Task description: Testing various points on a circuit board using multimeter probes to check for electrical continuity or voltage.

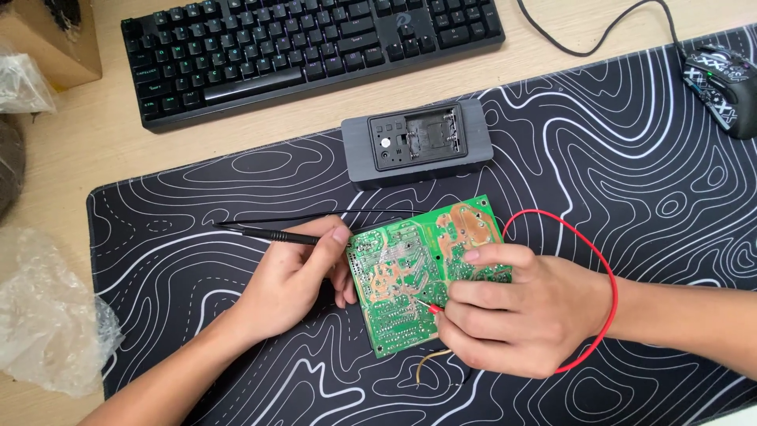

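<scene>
1. So, near bottom edge of frame: both my forearms come in from lower left & lower right.
2. My right hand (512,312), centre-right, fingers curled shut on a red probe (433,308), tip touching the green circuit board (422,268); its red lead (603,272) loops round my wrist.
3. My left hand (296,280), left of centre, pinches a black probe (276,235) btwn thumb & fingers, fingers also against the board's left edge. Probe's back end points to the left of frame.
4. Board lies solder side up at centre, on a black desk mat (646,197) w/ white wavy lines.
5. Crumpled clear plastic bag (47,315) at lower left, off the mat.
6. Just above board: grey box-shaped device (418,146), back facing up.
7. Top of frame: black keyboard (311,47); black mouse (721,83) upper right.
</scene>
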